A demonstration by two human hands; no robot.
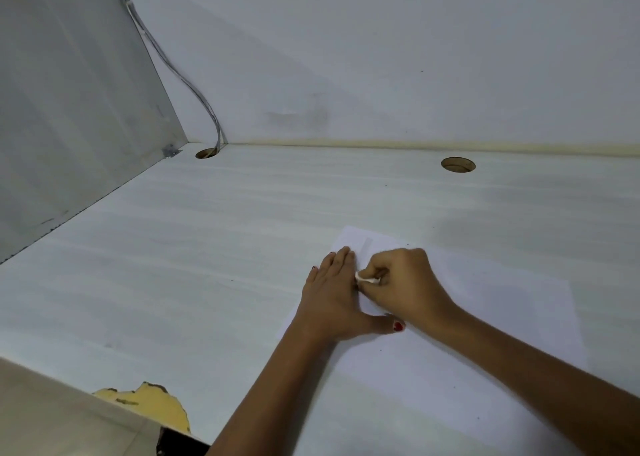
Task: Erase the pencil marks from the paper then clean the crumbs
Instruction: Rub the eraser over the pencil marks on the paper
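Note:
A white sheet of paper (485, 317) lies flat on the pale desk (207, 265), towards the right. My left hand (334, 299) presses flat on the paper's left part, fingers straight and thumb spread out to the right. Right beside its fingers, my right hand (405, 282) pinches a small white eraser (365, 278) against the paper near the sheet's far left corner. A faint grey smudge (366, 246) shows on the paper just beyond the eraser. A few tiny dark specks lie scattered on the sheet.
Two round cable holes (207, 153) (458, 164) sit in the desk near the back wall, and grey cables (180, 74) run down into the left one. A side panel (69, 126) closes the desk's left. The near edge has chipped yellow laminate (152, 403).

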